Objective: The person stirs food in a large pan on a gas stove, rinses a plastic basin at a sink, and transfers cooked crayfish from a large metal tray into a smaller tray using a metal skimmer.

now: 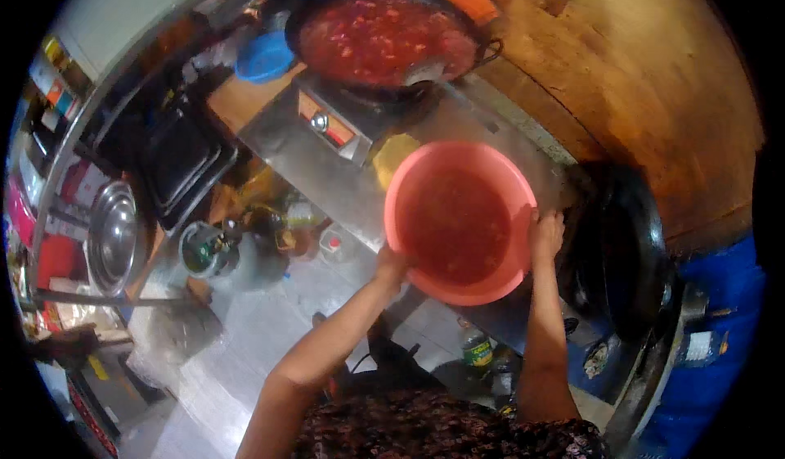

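Two hands holding a pink plastic basin [425,181] of red sauce above the steel desk [327,173].

Left hand [391,263] closes its grip on the near-left rim, right hand [546,236] on the right rim, both forearms extended forward. Fingertips are hidden behind the rim. Beyond, a black wok [482,38] of similar red sauce sits on a burner; an empty wok [625,246] at right is partly shadowed.

Two woks [384,38], one pink basin [458,222]

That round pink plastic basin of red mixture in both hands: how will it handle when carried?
The round pink plastic basin is probably heavy, since red mixture fills much of it. Held only at opposite rim edges by the left hand and right hand, its thin wall may flex. The contents look wet, so tilting would likely slosh them.
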A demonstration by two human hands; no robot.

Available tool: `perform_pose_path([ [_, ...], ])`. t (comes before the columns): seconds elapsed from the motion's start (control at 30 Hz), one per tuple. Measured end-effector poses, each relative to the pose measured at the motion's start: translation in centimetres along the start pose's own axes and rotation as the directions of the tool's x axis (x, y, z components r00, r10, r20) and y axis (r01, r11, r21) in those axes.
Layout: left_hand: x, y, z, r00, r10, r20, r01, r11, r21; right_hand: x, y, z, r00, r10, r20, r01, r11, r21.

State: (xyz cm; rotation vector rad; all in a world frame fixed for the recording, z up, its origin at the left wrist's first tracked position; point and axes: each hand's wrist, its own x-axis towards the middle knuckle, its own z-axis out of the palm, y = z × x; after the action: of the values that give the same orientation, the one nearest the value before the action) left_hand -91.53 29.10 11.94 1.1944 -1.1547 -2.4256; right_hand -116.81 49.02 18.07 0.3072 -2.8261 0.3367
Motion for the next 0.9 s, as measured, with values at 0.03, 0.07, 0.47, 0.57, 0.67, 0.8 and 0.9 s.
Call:
perform_pose_path([
  [0.03,0.0,0.1,0.1,1.0,-0.001,-0.021,0.002,1.0,0.02,0.2,1.7,1.7,0.997,0.022,0.072,-0.029,0.995,0.094],
  [0.07,-0.1,0.1,-0.4,0.999,0.003,-0.053,0.0,0.999,0.04,0.2,2.6,2.7,0.988,0.03,0.151,-0.059,0.98,0.192],
  [0.47,-10.6,-1.1,-13.0,0.981,0.048,-0.186,-0.041,0.998,0.04,-5.5,-6.3,-1.5,0.987,-0.037,0.154,-0.088,0.68,0.728],
  [0.57,-17.5,-0.8,-18.2,0.962,0.086,-0.257,-0.07,0.995,0.072,-9.9,-14.4,-5.5,0.966,-0.2,0.161,-0.029,0.538,0.843],
  [0.67,-27.7,-0.7,-23.7,0.918,0.217,-0.333,-0.248,0.967,-0.053,-18.5,-22.8,-9.9,0.935,-0.311,0.168,-0.018,0.433,0.901],
  [0.8,-41.9,-1.6,-30.5,0.772,0.408,-0.487,-0.529,0.837,-0.137,-32.0,-30.7,-15.9,0.802,-0.535,0.264,-0.046,0.386,0.921],
  [0.9,-45.6,-4.1,-38.5,0.609,0.383,-0.694,-0.52,0.854,0.015,-41.8,-39.0,-18.1,0.641,-0.728,0.243,0.019,0.331,0.943],
])
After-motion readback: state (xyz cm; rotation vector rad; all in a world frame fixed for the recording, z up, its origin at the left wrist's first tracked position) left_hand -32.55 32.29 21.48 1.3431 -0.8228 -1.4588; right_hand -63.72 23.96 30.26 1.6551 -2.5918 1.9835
